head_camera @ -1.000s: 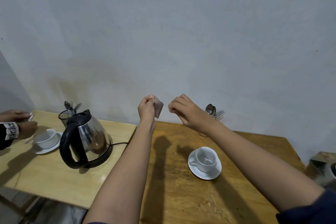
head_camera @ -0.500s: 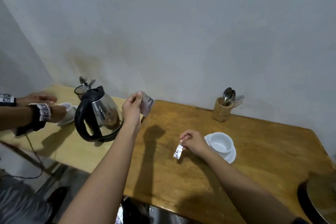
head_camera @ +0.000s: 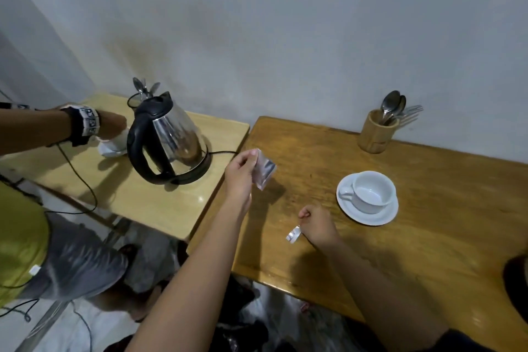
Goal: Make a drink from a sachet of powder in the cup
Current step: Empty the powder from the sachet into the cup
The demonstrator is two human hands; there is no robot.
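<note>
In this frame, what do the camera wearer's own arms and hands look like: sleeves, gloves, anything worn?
Both hands are bare, with no gloves, rings or watch visible. The left hand and its forearm are uncovered all the way to the bottom edge of the frame. The right hand is also bare, and its forearm ends in a dark navy sleeve pushed up near the elbow. No cables or markings show on either arm.
</note>
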